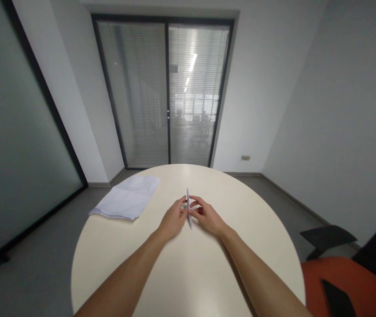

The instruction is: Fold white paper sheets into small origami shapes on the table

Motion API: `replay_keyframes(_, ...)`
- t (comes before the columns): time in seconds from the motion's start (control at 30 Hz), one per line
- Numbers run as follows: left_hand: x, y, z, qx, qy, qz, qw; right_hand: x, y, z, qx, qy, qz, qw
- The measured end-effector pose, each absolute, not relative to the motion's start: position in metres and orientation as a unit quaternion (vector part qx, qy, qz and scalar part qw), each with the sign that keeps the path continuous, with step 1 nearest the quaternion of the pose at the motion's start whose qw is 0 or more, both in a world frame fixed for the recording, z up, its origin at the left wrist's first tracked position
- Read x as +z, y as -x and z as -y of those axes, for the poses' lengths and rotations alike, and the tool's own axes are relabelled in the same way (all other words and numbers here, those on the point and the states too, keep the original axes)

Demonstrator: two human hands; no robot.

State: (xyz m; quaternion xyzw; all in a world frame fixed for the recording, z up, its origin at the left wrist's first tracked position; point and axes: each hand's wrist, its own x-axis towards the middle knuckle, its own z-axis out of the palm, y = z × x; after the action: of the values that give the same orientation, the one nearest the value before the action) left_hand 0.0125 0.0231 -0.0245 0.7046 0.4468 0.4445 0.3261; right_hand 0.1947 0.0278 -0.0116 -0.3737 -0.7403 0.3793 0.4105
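Note:
A piece of folded paper [188, 204] stands on edge above the middle of the round table, seen nearly edge-on as a thin white strip. My left hand [174, 218] presses against its left side with the fingers closed on it. From the right, my right hand [207, 215] grips the same paper between thumb and fingers. How the paper is folded cannot be made out from this angle. A stack of white paper sheets [130, 196], creased across the top sheet, lies at the table's left edge, apart from both hands.
The round cream table [188, 273] spreads under my forearms. An orange chair [343, 281] with black armrests stands close at the right. Behind the table is a glass door [194, 97] with blinds, and a frosted glass panel [19, 123] is at the left.

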Motion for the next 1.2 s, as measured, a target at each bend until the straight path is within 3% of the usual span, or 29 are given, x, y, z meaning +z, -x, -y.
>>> replay_keyframes(1.2, -0.0244, -0.0111, -0.0252, 0.472, -0.685, -0.495, 0.251, -0.0055, -0.1920, -0.0250, 0.344, 0.397, 0.747, 0.406)
